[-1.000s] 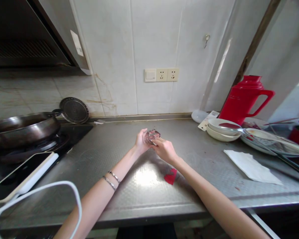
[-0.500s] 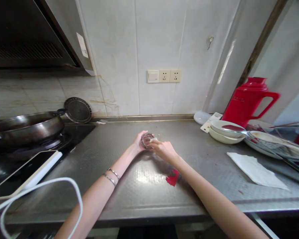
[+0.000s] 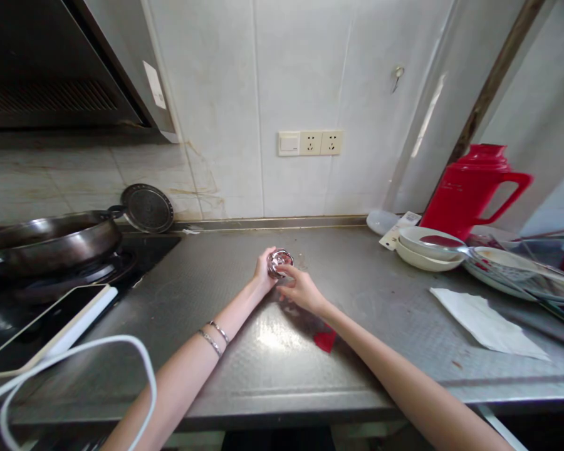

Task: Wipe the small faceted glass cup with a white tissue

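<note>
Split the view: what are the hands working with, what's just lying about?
In use:
- small round shiny object, in the left hand, right hand at it

Apparently lying about:
- ragged red scrap (link unclear)
- white paper sheet
- red handled flask
- dark metal pan
- stacked white bowls

brushed-metal counter, glossy; round object shiny, metallic-looking; flask glossy red plastic; napkin matt paper.

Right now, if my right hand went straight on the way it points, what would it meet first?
Your right hand would likely meet the shiny, round glass or metal vessel in your left hand; depth is unclear, perhaps they touch.
</note>
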A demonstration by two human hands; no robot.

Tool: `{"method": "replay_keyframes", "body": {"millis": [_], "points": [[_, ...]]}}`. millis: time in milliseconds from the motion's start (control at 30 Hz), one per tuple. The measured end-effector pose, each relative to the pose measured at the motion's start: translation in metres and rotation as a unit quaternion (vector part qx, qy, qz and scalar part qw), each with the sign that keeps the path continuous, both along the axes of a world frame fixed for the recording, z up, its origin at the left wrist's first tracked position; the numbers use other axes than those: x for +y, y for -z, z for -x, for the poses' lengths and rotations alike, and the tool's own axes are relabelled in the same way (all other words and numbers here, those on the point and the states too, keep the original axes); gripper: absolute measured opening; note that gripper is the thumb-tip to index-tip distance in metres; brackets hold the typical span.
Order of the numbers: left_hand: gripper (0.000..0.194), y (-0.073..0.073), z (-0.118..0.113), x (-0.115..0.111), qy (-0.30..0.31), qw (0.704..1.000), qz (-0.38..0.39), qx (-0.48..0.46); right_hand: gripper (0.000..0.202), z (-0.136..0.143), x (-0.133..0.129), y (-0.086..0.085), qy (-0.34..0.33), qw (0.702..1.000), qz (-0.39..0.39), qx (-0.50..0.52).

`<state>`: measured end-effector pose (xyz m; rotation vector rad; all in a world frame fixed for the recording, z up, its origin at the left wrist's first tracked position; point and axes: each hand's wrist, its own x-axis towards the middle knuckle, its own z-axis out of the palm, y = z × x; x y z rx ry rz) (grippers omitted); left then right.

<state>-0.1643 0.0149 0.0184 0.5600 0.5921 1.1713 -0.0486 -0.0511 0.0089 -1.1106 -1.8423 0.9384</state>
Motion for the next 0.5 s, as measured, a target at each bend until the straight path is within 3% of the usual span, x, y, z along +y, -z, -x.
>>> {"method": "replay_keyframes", "body": {"millis": [100,267,500], "points": [[0.027,-0.001,-0.001,-0.001,-0.008,1.0,-0.024,-0.007,0.044,-0.009,0.006,0.0,0.033,0.993,-0.089,-0.074],[0.029,-0.007,-0.003,-0.007,0.024,0.999,-0.021,-0.018,0.024,-0.022,0.005,-0.009,0.06,0.95,-0.224,-0.208],[0.03,-0.012,-0.003,-0.013,0.027,0.999,-0.02,-0.021,0.028,-0.02,-0.001,-0.015,0.088,0.918,-0.235,-0.307]]}}
